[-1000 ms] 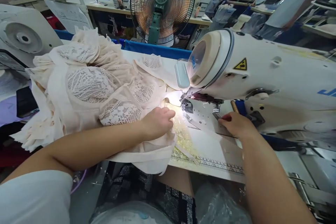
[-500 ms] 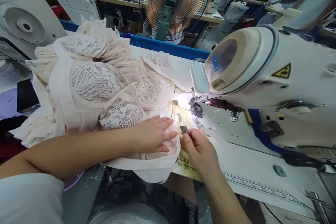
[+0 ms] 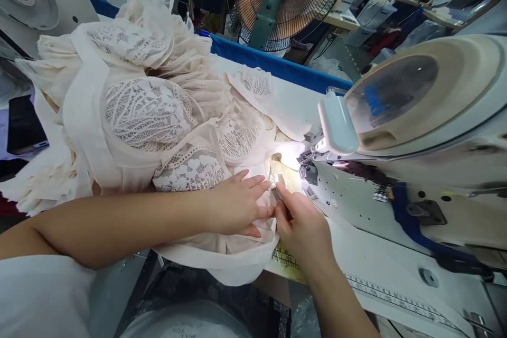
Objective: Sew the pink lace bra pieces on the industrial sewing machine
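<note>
My left hand (image 3: pixel 240 206) lies flat with its fingers spread on a cream bra (image 3: pixel 194 169) with lace cups. Just right of it, my right hand (image 3: pixel 303 224) pinches a small dark grey flat piece (image 3: pixel 276 194) between thumb and forefinger. What the piece is, I cannot make out. It is held over the yellowed patch (image 3: pixel 291 177) of the table, close to the left fingertips and the bra's edge. The lit needle area of a sewing machine (image 3: pixel 307 161) is just beyond the right hand.
A heap of cream lace bras (image 3: pixel 130 47) fills the left of the white table (image 3: pixel 293 100). The machine head (image 3: pixel 420 100) overhangs the right side. A fan (image 3: pixel 273 5) stands behind the blue edge trim (image 3: pixel 277 66). A printed ruler (image 3: pixel 396 293) runs along the front, and a black phone (image 3: pixel 24 125) lies at far left.
My right hand has tilted the grey piece and brought it left, up to the left fingertips. My left hand stays flat on the bra. The whole view has shifted and come closer.
</note>
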A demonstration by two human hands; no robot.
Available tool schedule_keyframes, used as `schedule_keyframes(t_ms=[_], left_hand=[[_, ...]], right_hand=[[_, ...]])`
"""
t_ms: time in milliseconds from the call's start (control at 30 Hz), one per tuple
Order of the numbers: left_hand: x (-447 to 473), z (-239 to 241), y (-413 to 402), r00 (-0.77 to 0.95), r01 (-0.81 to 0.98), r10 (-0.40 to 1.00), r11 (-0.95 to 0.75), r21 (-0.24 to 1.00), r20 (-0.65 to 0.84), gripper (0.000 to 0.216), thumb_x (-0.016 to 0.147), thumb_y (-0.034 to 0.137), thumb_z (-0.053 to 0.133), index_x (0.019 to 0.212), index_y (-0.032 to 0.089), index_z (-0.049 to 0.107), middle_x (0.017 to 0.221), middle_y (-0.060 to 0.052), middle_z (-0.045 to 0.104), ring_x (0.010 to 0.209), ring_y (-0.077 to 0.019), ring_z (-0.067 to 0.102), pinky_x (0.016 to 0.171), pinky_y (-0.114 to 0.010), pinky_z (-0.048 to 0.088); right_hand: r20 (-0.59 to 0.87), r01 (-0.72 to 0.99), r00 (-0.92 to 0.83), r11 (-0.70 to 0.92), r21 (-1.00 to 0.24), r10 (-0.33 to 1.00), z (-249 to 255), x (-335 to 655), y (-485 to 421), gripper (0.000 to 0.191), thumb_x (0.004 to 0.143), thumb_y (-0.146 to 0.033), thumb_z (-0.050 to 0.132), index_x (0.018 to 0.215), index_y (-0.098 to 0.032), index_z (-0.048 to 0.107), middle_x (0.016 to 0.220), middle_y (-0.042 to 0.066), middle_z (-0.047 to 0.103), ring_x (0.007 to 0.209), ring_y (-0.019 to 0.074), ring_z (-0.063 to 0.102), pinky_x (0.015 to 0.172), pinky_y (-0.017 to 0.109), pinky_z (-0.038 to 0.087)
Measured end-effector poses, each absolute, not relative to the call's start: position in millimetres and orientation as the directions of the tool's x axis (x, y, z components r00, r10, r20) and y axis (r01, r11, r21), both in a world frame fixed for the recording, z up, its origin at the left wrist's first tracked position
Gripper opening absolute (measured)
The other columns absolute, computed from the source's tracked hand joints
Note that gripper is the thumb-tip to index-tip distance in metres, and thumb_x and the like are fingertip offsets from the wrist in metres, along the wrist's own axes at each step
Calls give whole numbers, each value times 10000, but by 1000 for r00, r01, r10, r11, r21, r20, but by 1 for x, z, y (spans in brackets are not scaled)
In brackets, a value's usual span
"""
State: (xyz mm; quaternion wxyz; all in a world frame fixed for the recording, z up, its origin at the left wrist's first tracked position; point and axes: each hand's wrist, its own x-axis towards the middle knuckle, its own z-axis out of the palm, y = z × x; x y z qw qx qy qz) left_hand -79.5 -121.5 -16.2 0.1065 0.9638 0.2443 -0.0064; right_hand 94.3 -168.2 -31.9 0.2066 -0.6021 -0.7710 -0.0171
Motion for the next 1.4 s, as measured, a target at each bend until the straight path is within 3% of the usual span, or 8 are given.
schedule_keyframes(t_ms=[300,533,700,833,967,1133,1267,1400], left_hand=[[-77,-12,-122,881,473,466,-862,185,-81,436,795,540,562,1120,257,633,1398,-166,333,1312,-339,261,1069,-506,142],[-76,-12,-123,881,472,468,-871,135,-63,541,768,570,577,1250,329,534,1382,-166,362,1294,-356,296,1052,-540,146],[-79,-12,-122,890,455,453,-876,163,-53,539,785,559,563,1272,334,512,1384,-183,346,1296,-345,293,1040,-546,164],[-78,-14,-118,857,494,515,-830,260,15,367,862,431,512,1166,239,589,1269,-130,462,1169,-278,423,962,-440,338],[-71,-14,-113,685,716,727,-658,232,-52,243,864,278,514,1028,107,565,939,-102,570,910,-243,519,738,-347,419],[-76,-3,-114,756,650,646,-723,232,-105,143,863,261,506,864,127,555,906,-68,555,814,-192,515,673,-292,378],[-91,8,-122,832,555,532,-795,244,-158,195,787,315,616,818,135,549,792,-42,554,759,-181,496,657,-283,354],[-120,28,-126,861,448,506,-707,547,-52,82,838,184,468,828,129,529,863,-45,543,763,-125,493,681,-240,375]], right_hand=[[343,949,-241,294,-111,908,-28,89,-166,355,814,-176,375,1031,-131,652,569,5,418,485,102,366,430,204,211],[305,946,-288,319,-56,908,-21,97,-180,347,808,-166,372,1004,-114,654,551,0,419,450,101,373,407,218,211],[297,942,-164,239,-237,941,-15,105,-190,362,864,-246,371,1108,-95,592,649,32,524,530,116,475,446,220,343],[268,871,123,25,-490,956,-19,118,-202,466,865,-399,439,1254,-149,503,850,73,618,676,149,570,563,244,448],[-94,580,276,-244,-777,957,-28,128,-220,406,815,-546,494,1023,-204,560,942,65,650,821,186,624,710,302,499],[-278,173,206,-314,-933,938,-37,122,-239,418,801,-584,523,920,-183,499,1125,85,600,999,214,595,878,375,478],[-279,-212,118,-250,-945,953,-36,104,-243,406,758,-534,615,893,-168,502,1093,75,603,1044,200,573,982,389,421],[-351,-494,121,-251,-832,928,-28,76,-237,484,586,-498,761,745,-166,447,1004,58,631,1026,205,579,986,384,411]])
